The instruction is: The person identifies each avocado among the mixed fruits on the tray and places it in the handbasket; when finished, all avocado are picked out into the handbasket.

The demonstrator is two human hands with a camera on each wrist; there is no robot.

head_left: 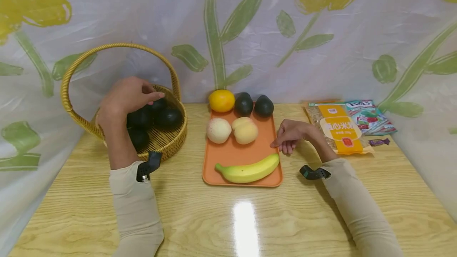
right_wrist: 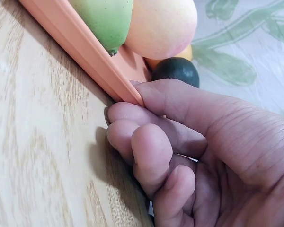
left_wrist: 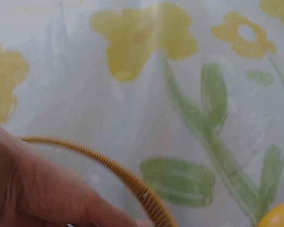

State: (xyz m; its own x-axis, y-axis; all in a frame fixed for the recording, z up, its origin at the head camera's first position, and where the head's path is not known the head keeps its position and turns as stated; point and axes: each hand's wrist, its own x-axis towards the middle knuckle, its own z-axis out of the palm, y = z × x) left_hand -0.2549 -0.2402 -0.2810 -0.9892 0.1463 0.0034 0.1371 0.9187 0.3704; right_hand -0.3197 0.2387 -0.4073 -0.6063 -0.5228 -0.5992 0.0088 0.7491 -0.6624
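Note:
My left hand is over the yellow woven basket, palm down, with thumb and forefinger reaching toward the right. Several dark avocados lie inside, partly hidden beneath this hand. Nothing shows between its fingers; in the left wrist view the hand overlaps the basket's handle. With thumb above and forefinger below, my right hand pinches the rim of the orange tray at its right side. On the tray are a banana, two peaches, an orange-yellow fruit and two avocados.
Right of the tray lie a yellow-and-clear food packet, a teal snack bag and a small purple-wrapped candy. A flower-printed curtain hangs behind the wooden table. The basket's tall handle arches over my left hand.

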